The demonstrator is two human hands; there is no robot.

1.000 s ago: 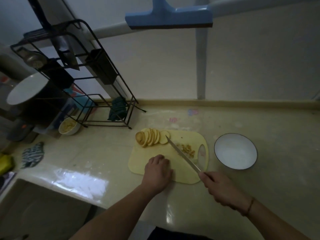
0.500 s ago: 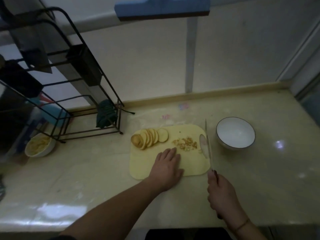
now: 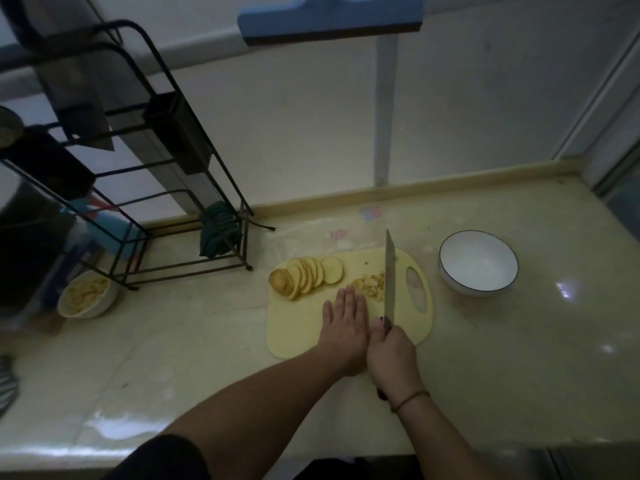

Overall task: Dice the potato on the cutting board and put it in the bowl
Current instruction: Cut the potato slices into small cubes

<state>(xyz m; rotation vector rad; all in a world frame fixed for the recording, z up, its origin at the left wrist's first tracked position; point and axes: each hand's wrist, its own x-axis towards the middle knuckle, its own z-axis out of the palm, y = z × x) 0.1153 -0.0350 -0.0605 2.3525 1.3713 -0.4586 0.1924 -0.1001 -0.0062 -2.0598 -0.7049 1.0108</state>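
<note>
Head view looks down on our yellow cutting board [image 3: 301,336], where the job sits partway through: the potato slices [image 3: 306,277] lie fanned in an overlapping row at the far left of the board, uncut beyond rounds, while a small pile of diced potato [image 3: 370,285] lies near the middle right, just left of the blade. Our right hand [image 3: 393,356] is wrapped around the handle of the knife [image 3: 389,275], whose blade runs straight away from us along the right edge of the dice, looking set to gather or scrape them. Our left hand [image 3: 344,318] lies flat on the board with fingers straight and together, fingertips right at the near edge of the pile. The white bowl [image 3: 478,263] stands on the pale surface [image 3: 519,358] just right of the board and holds nothing we can see, so we judge that most of the work remains: move this first batch over, then dice the rest of the slices. Nothing stands between board and bowl. Off to the left a black wire rack [image 3: 166,174] with a dark green cloth [image 3: 219,230] hanging from it stands well apart, and a second bowl [image 3: 88,295] with pale food sits by its foot
</note>
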